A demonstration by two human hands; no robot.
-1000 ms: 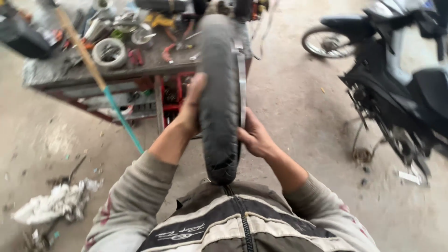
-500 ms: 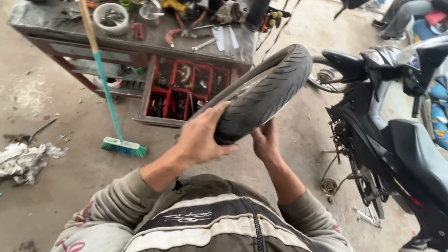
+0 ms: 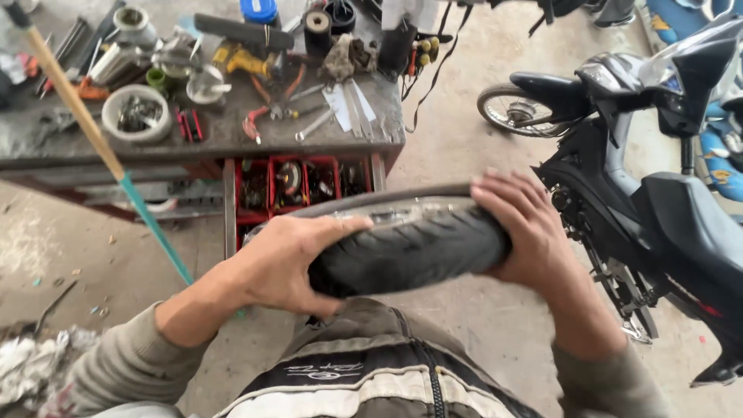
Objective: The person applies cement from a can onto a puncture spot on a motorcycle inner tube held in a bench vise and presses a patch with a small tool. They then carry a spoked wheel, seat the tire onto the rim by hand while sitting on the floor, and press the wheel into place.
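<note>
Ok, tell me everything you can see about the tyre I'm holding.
The tyre is black rubber with shallow tread grooves, lying roughly level across the view at chest height. Its pale, dusty inner edge faces up. The left hand grips one end and the right hand wraps over the other. It looks worn and dull, clear of the floor.

Two bare hands, the left hand [image 3: 282,263] and the right hand [image 3: 526,228], with no gloves, rings or watch showing. Both forearms are bare down to the pushed-up sleeves [image 3: 116,364], which are a greyish-tan knit with ribbed cuffs bunched near the elbows. Over the chest is a jacket [image 3: 371,371] in dark grey and black panels with cream stripes across it, a dark zip [image 3: 426,371] running down the middle and small pale lettering on the left side.
</note>
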